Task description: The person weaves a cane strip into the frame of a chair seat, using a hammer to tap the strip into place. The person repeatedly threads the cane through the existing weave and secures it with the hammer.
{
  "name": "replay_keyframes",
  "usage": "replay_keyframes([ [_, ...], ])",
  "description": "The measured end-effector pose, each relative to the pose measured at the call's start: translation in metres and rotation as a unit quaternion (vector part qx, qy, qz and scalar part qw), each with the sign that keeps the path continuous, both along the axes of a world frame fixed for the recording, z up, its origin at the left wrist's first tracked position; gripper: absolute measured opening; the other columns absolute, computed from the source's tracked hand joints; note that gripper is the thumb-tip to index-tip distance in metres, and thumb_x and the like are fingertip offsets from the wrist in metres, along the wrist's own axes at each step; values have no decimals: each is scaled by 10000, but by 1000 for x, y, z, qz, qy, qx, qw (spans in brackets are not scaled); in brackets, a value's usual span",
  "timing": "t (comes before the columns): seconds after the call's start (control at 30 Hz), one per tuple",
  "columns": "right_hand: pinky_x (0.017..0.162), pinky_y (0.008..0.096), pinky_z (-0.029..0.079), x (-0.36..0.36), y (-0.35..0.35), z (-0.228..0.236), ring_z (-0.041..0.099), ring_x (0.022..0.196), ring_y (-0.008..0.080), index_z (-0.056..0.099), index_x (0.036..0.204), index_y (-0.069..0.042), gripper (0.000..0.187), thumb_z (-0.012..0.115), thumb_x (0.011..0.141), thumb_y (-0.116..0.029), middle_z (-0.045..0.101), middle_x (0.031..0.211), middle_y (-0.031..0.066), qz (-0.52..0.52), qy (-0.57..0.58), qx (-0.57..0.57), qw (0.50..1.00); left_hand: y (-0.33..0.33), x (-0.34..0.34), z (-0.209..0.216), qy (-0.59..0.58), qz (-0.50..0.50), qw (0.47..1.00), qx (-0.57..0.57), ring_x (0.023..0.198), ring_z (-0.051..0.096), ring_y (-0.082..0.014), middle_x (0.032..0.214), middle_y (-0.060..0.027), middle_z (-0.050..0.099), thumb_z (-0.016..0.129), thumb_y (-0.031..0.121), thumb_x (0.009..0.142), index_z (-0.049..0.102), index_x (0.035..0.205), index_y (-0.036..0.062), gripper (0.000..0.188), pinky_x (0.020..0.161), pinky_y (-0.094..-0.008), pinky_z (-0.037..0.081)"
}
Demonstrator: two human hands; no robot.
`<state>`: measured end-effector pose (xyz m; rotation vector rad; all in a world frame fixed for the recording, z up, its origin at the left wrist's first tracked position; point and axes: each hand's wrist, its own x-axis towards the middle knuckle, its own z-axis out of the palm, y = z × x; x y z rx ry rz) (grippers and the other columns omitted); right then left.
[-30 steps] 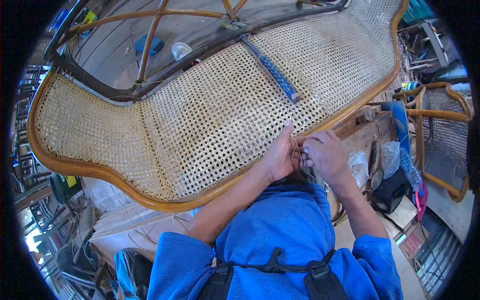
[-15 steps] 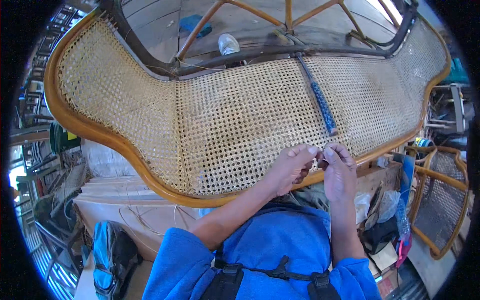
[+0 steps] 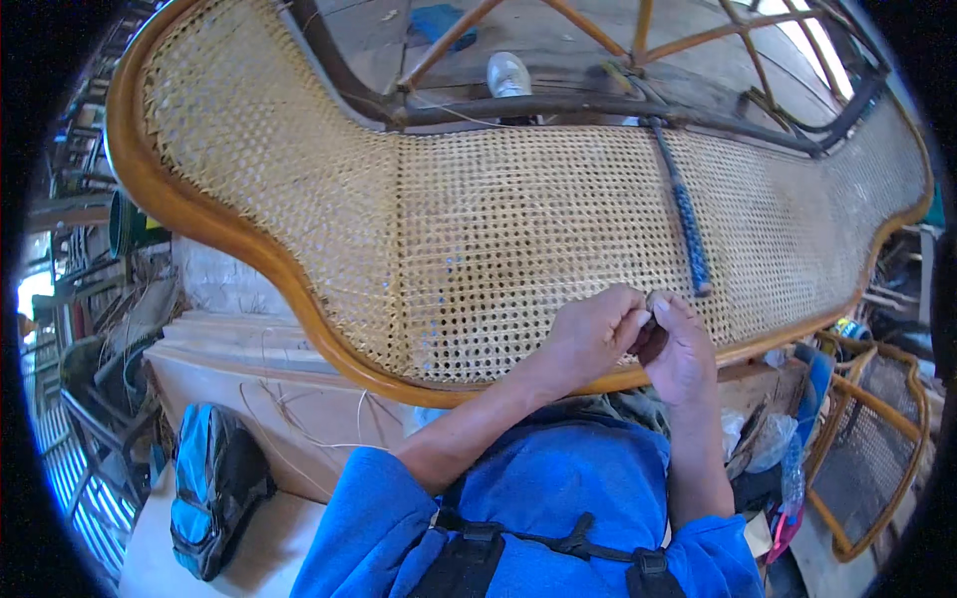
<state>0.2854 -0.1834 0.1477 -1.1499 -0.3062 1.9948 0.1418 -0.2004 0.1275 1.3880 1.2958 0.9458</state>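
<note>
My left hand [image 3: 596, 334] and my right hand [image 3: 682, 354] meet above the near edge of a woven cane panel [image 3: 528, 219]. The fingers of both are pinched together, fingertips touching or nearly so. Whatever lies between them is too small or hidden to make out. The panel is held in a curved, varnished brown frame [image 3: 289, 289]. Just beyond my right hand, a slim tool with a blue wrapped handle [image 3: 690, 239] rests on the cane, its thin end at the dark far rail [image 3: 558, 108].
A blue and black backpack [image 3: 211, 488] sits at lower left, beside stacked boards [image 3: 239, 339] with loose cane strands. Another cane-woven frame [image 3: 867, 439] leans at the right, near plastic bags [image 3: 773, 444]. Beyond the rail are a white shoe [image 3: 508, 75] and a blue cloth [image 3: 444, 25].
The view has shifted, so the panel and tool appear further right. My hands have drawn closer, with the left hand turned more back-upward and its fingers curled more.
</note>
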Motion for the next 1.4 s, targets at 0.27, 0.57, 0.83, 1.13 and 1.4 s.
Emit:
replay_keyframes([
  [0.27,533,210,441,-63,62,-33,552,635,74,615,930,-14,89,572,867,-61,597,733,17,175,-235,163,942,31,-59,-28,12,123,990,-64,659,589,-219,799,-144,599,558,106,875,560,954,34,107,617,-327,483],
  [0.57,577,215,455,-118,183,-97,575,656,82,608,946,-2,137,582,856,-102,624,777,36,165,-379,290,863,144,-144,-98,-8,322,931,-171,682,574,-210,775,-123,617,549,263,856,594,921,-46,319,675,-353,465],
  [0.83,730,268,466,-149,227,-158,605,752,148,623,949,-27,144,609,819,-87,647,826,80,185,-424,451,763,186,-162,-113,223,327,916,-73,782,630,-317,842,-208,650,595,270,824,632,960,-26,328,725,-385,473],
  [1.13,751,311,478,-161,226,-157,642,807,231,640,955,-60,154,610,817,-122,658,885,123,237,-473,416,740,194,-158,-126,224,330,915,-63,706,637,-280,754,-153,654,609,245,814,671,896,52,219,689,-366,485],
  [1.4,749,397,478,-164,227,-161,614,849,322,636,926,-78,142,550,833,-140,646,884,128,262,-541,510,615,193,-159,-132,244,344,907,-17,636,636,-262,686,-150,641,604,254,815,678,895,42,238,636,-358,492],
])
